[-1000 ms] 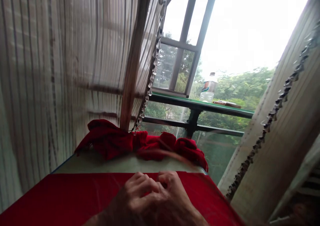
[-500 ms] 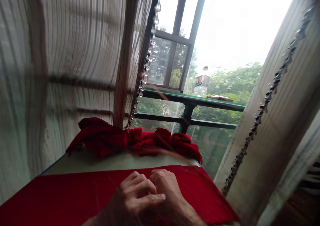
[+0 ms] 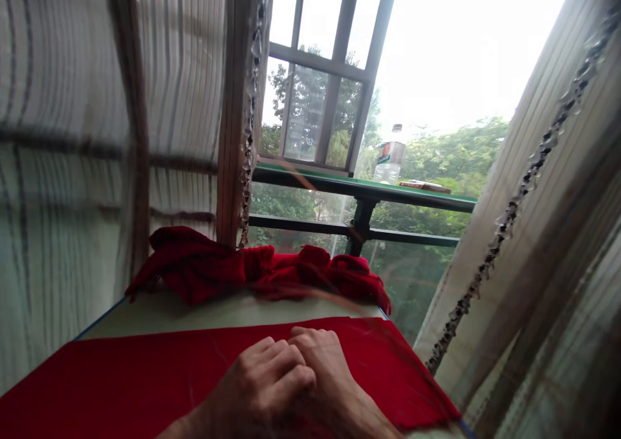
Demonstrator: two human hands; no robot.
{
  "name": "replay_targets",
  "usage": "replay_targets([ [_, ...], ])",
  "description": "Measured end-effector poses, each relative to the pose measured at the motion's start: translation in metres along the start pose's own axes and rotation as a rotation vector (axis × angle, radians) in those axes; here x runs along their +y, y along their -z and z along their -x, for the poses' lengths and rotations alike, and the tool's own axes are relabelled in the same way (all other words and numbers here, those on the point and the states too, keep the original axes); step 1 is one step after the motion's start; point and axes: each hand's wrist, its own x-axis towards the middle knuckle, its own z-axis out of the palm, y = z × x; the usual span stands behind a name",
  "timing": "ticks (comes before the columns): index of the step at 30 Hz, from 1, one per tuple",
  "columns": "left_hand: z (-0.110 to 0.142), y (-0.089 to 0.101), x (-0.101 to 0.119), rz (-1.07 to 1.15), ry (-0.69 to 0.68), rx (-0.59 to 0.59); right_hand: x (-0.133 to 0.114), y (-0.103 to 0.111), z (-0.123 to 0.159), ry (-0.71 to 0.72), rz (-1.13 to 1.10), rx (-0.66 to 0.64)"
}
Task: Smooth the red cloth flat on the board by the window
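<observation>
My left hand (image 3: 264,381) and my right hand (image 3: 327,361) are side by side and touching, low in the middle of the head view. Both have their fingers curled inward, knuckles up, above a flat red cloth (image 3: 130,371) spread across the table. The left thumb side lies against the right hand's wrist. Fingertips and palms are turned away, so whatever they may hold is hidden. Beyond the flat cloth, a bunched red cloth (image 3: 194,267) lies along the table's far edge.
A pale strip of tabletop (image 3: 233,311) shows between the cloths. Sheer striped curtains with beaded edges hang at left (image 3: 182,90) and right (image 3: 490,232). Behind stand a dark railing (image 3: 310,187), a plastic bottle (image 3: 391,154) on its ledge and an open window frame (image 3: 334,70).
My left thumb, stretched across the right hand before, has drawn in. The left curtain's beaded edge has swung left, showing more window. The right curtain's folds have shifted too.
</observation>
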Motion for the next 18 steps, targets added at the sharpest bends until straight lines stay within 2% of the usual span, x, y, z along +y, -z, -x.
replay_targets([
  [3,0.000,0.001,0.001,0.058,0.086,0.039,-0.005,0.001,0.002,-0.018,-0.031,0.014],
  [6,0.001,0.009,-0.004,0.160,0.332,0.034,-0.007,0.005,0.004,-0.049,-0.068,0.053],
  [10,0.007,0.019,-0.026,0.176,0.654,0.038,-0.007,0.011,0.006,-0.083,-0.133,0.099],
  [14,0.013,0.023,-0.051,0.154,0.790,0.073,-0.003,0.012,0.005,-0.084,-0.206,0.117],
  [16,0.012,0.024,-0.059,0.303,0.954,0.131,0.000,0.011,0.004,-0.077,-0.243,0.117],
  [18,0.010,0.024,-0.061,0.546,1.158,0.195,0.002,0.010,0.003,-0.079,-0.274,0.127],
])
